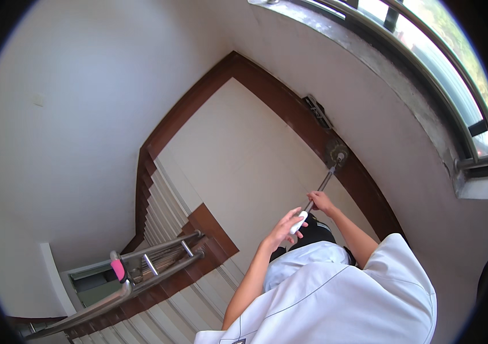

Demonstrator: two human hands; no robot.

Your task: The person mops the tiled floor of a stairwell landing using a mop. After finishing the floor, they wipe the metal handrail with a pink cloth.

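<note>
Right hand [321,203]: fingers wrapped around the metal pole [326,180], between the brush and the handle.
Left hand [283,231]: fingers parted at the white handle [299,222], at the pole's end away from the brush; whether it grasps firmly cannot be told.
Brush [336,155]: round, on the pole's far end, at the brown border [271,84] by the foot of the wall [364,109].
Floor [244,149]: pale, spreading broad and open left of the brush.
Stairs [166,192]: edges meeting the floor, well left of the brush.
Railing [164,284]: metal, lower left of the brush, well apart.
Window [444,46]: upper right of the brush, behind bars.
</note>
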